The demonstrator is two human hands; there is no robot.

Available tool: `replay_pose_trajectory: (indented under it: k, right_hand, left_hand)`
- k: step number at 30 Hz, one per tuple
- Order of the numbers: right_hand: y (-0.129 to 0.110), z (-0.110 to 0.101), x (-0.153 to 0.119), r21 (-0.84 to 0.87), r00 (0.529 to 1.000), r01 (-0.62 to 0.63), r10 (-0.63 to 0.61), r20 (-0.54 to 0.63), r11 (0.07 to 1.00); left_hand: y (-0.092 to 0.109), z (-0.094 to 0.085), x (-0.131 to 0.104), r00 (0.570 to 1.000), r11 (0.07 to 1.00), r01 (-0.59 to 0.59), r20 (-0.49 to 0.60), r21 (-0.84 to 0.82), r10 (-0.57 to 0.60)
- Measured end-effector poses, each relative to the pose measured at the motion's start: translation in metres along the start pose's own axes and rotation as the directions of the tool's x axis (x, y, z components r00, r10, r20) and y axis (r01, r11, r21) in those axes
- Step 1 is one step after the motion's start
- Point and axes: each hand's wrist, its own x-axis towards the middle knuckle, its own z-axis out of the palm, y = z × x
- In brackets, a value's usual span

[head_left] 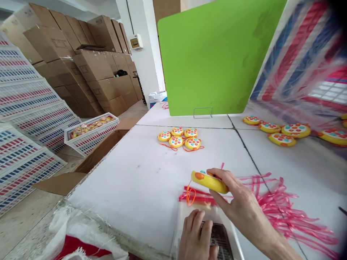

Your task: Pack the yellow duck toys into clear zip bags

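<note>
My right hand (238,196) pinches a yellow toy (210,181) between thumb and fingers. The toy has an orange patch and a blue button on it, and an orange cord loop (191,195) dangles from its end. Just below, my left hand (195,234) rests, fingers spread and slightly bent, on what looks like a pile of clear plastic bags (184,215). Pink ribbon (184,195) runs along the pile's far edge, and a dark printed panel (221,240) shows beside the fingers. Further back, several similar yellow toys (176,141) with coloured buttons lie grouped on the white table (130,187).
Pink ribbon strands (290,213) spread across the right side. More yellow toys (295,130) lie by a striped plastic sheet (284,65). A green board (211,57) stands at the back. Left are a filled basket (92,135), stacked baskets (35,104), cartons (94,65) and a white sack (81,227).
</note>
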Motion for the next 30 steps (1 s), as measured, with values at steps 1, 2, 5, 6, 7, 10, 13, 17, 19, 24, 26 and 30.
replay_pose_trajectory:
  k: [1, 2, 5, 6, 7, 10, 13, 17, 19, 24, 26, 30]
  right_hand:
    - [-0.002, -0.004, 0.006, -0.013, 1.000, 0.028, -0.028, -0.013, 1.000]
    - [-0.003, -0.009, 0.011, -0.020, 0.999, 0.040, -0.041, -0.029, 0.999]
    - [0.000, -0.017, 0.020, 0.070, 0.993, -0.095, 0.099, -0.061, 0.993]
    - [0.003, -0.017, 0.019, 0.176, 0.981, -0.181, 0.191, -0.039, 0.968]
    - [0.008, -0.016, 0.016, 0.309, 0.957, -0.278, 0.289, 0.010, 0.910]
    - [0.022, -0.005, -0.003, 0.643, 0.838, -0.514, 0.493, 0.235, 0.568]
    - [0.034, 0.006, -0.031, 0.717, 0.724, -0.614, 0.597, 0.346, 0.329]
    - [0.039, 0.013, -0.061, 0.742, 0.645, -0.642, 0.659, 0.387, 0.193]
    - [0.038, 0.014, -0.071, 0.761, 0.615, -0.633, 0.690, 0.381, 0.144]
    - [0.038, 0.016, -0.085, 0.772, 0.564, -0.630, 0.731, 0.384, 0.081]
    - [0.040, 0.017, -0.088, 0.770, 0.558, -0.634, 0.734, 0.387, 0.077]
    - [0.042, 0.018, -0.091, 0.766, 0.566, -0.637, 0.726, 0.391, 0.084]
  left_hand:
    - [0.001, 0.002, 0.002, 1.000, 0.999, -0.007, 0.016, 0.045, 0.006]
    - [0.002, 0.003, 0.004, 0.999, 0.997, 0.002, 0.044, 0.080, -0.005]
    - [0.007, -0.002, 0.013, 0.977, 0.987, 0.067, 0.191, 0.145, -0.094]
    - [0.008, -0.004, 0.016, 0.963, 0.984, 0.081, 0.243, 0.159, -0.119]
    - [0.009, -0.007, 0.019, 0.949, 0.980, 0.099, 0.280, 0.171, -0.145]
    - [0.010, -0.014, 0.025, 0.923, 0.974, 0.127, 0.337, 0.190, -0.186]
    - [0.011, -0.018, 0.028, 0.915, 0.977, 0.102, 0.369, 0.187, -0.167]
    - [0.014, -0.024, 0.034, 0.897, 0.983, 0.148, 0.404, 0.112, -0.181]
    - [0.014, -0.026, 0.038, 0.888, 0.976, 0.204, 0.404, 0.081, -0.219]
    - [0.012, -0.023, 0.046, 0.902, 0.972, 0.172, 0.371, 0.161, -0.221]
    - [0.011, -0.020, 0.047, 0.899, 0.969, 0.147, 0.382, 0.201, -0.215]
    - [0.011, -0.019, 0.047, 0.881, 0.962, 0.148, 0.411, 0.230, -0.234]
